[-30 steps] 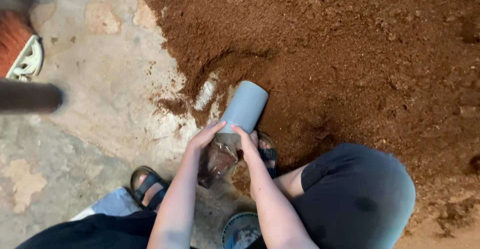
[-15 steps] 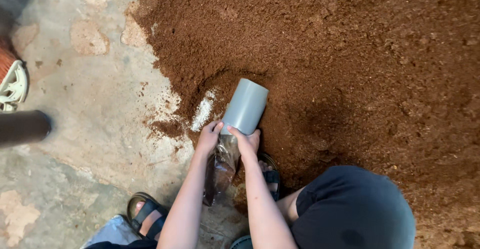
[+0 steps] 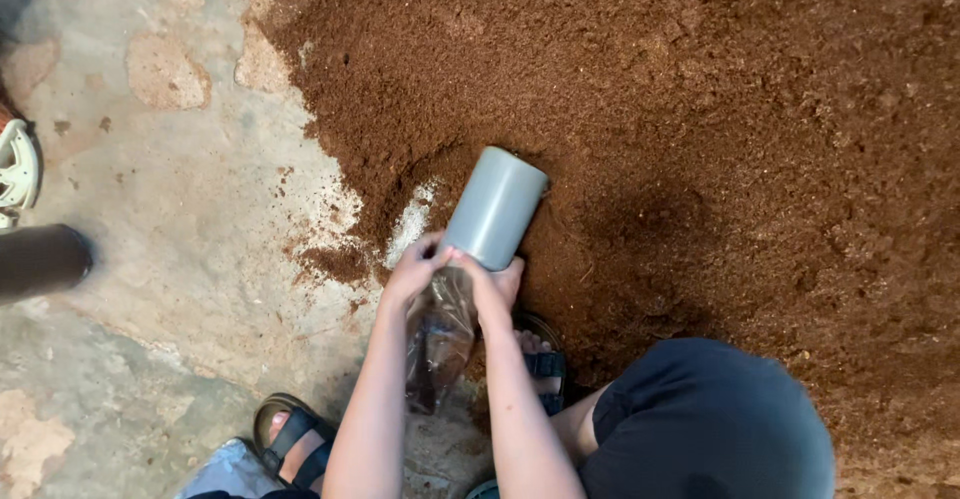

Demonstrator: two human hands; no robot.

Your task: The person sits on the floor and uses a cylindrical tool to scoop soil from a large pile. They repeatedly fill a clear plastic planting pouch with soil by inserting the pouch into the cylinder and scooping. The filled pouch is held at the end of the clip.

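You are squatting at the 6 o'clock edge of a broad heap of reddish-brown loose soil (image 3: 650,109), which is spreading from centre frame out to 12 and 3 o'clock. Your left hand (image 3: 418,267) and your right hand (image 3: 497,281) are both closing around the near end of a short grey plastic pipe section (image 3: 494,208), fingers wrapped over its rim where it is meeting the mouth of a clear plastic bag (image 3: 438,339). The pipe is lying tilted, its far end pointing toward 1 o'clock and pressing into the soil at the heap's scooped-out edge. The bag is hanging down toward 6 o'clock between your forearms, with dark soil showing inside it.

Your dark-clad knee (image 3: 710,419) is filling the 5 o'clock corner. Your sandalled foot (image 3: 292,437) is resting on the bare concrete floor (image 3: 180,229) at 7 o'clock; the other sandalled foot (image 3: 540,359) is sitting just beside the bag, at the soil's margin. At 9 o'clock a dark cylindrical object (image 3: 40,259) is entering from the frame edge, with a white openwork plastic object (image 3: 18,167) just above it; what either is, you cannot tell.
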